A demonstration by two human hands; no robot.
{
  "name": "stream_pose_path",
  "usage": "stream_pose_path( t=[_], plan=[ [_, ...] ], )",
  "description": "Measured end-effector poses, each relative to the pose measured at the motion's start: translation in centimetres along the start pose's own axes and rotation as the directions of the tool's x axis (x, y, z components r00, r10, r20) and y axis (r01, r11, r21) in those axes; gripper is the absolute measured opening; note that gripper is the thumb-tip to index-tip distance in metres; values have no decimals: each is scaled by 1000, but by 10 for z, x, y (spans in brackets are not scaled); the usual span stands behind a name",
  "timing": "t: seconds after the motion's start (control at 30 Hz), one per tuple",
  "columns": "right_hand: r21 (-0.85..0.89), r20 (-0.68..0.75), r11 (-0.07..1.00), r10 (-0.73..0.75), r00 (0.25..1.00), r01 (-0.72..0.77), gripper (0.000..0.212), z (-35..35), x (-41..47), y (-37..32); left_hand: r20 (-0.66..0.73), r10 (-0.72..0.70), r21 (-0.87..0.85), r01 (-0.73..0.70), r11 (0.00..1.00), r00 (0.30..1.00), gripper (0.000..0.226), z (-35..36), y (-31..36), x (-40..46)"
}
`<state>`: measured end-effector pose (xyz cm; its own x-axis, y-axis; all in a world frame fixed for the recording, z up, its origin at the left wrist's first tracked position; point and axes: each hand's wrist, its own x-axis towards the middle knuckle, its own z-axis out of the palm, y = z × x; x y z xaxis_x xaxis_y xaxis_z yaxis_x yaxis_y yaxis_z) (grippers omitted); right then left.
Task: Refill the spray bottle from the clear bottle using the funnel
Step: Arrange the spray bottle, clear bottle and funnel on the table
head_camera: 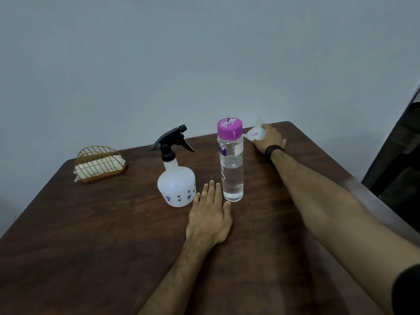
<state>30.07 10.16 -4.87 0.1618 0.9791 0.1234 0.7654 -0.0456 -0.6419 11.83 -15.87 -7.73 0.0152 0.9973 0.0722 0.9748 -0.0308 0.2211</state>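
So the right hand (270,138) is reached out to the upper right of centre, fingers curled around the little clear funnel (255,133), which sits wide end down on the bench (91,223) with its spout pointing up. The left hand (210,214) just lies flat, fingers straight and holding nothing, in the middle of the frame between the two bottles.

The funnel looks like thin plastic, so I'd guess it weighs next to nothing and is stiff enough to pinch by the rim or the cone. Easy to knock over though.

The clear bottle (231,169) stands upright just right of the flat hand, purple cap (229,128) on, liquid filling roughly the lower half. That one probably has some heft and a smooth, slippery wall, so I'd grab it round the middle. The spray bottle (176,187) is just left of the hand, white with small blue flowers, black trigger head (172,140) screwed on. It's opaque enough that I can't tell the fill level. I'd hold the fat base and twist at the black collar.

The bench is dark wood-look, flat and matte. A gold wire holder (100,164) with a white cloth sits at middle left. Plain grey wall (204,53) behind, something dark at the right edge.
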Motion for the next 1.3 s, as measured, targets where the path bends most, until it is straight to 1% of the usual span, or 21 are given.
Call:
stream_pose_path(
  t=[0.07,0.17,0.27,0.37,0.43,0.5,0.53,0.57,0.6,0.67,0.73,0.8,0.87,0.93,1.03,1.17,1.23,1.3],
  plan=[
    [-15,-5,1000,-22,1000,21,72,-1,-5,0,4,2,5,-2,1000,1000,78,-1,0,0],
    [15,-4,999,-44,999,44,75,-8,-15,1,13,-3,-3,3,1000,1000,64,-2,1,0],
    [20,-5,999,-48,999,48,69,-10,-24,2,10,-7,-11,7,1000,1000,63,-3,1,-2],
    [-38,29,998,-51,998,52,66,-8,-28,4,15,-7,-10,7,1000,1000,63,-5,2,-2],
    [-12,30,998,-61,998,62,75,-9,-31,-2,7,-8,-1,8,1000,1000,63,-6,3,-3],
    [80,26,995,-57,998,55,91,-10,-29,-10,11,-10,2,10,1000,1000,63,-6,5,-3],
    [136,32,990,-50,998,46,96,-10,-26,-14,11,-12,4,12,1000,1000,64,-6,5,-3],
    [183,47,982,-47,998,37,97,-10,-23,-19,9,-16,4,16,1000,1000,64,-6,4,-3],
    [201,79,979,-41,996,24,92,-9,-20,-22,8,-17,2,17,1000,1000,64,-7,4,-3],
    [161,148,987,-39,988,15,69,-8,-19,-25,15,-17,-1,17,1000,1000,64,-7,3,-2],
    [164,145,986,-52,988,28,50,-8,-25,-24,17,-15,1,15,1000,1000,64,-7,3,-2],
    [204,111,977,-83,990,59,37,-10,-34,-18,19,-13,4,13,1000,1000,64,-6,2,-1],
    [207,106,975,-106,989,82,28,-16,-46,-12,20,-7,3,7,1000,1000,64,-4,2,0],
    [188,109,978,-109,988,87,28,-24,-61,-7,24,-3,0,3,1000,1000,64,-3,1,0],
    [136,69,985,-119,991,108,32,-34,-90,1,8,4,10,-4,1000,1000,64,-4,1,0],
    [123,40,984,-138,990,132,36,-44,-137,15,12,0,-14,1,1000,1000,65,-7,2,-3],
    [119,31,982,-152,988,148,36,-48,-158,21,-6,-7,-49,7,999,1000,64,-9,3,-6],
    [118,29,982,-150,988,146,37,-52,-175,24,-38,-24,-143,18,990,999,62,-13,4,-10]
  ],
)
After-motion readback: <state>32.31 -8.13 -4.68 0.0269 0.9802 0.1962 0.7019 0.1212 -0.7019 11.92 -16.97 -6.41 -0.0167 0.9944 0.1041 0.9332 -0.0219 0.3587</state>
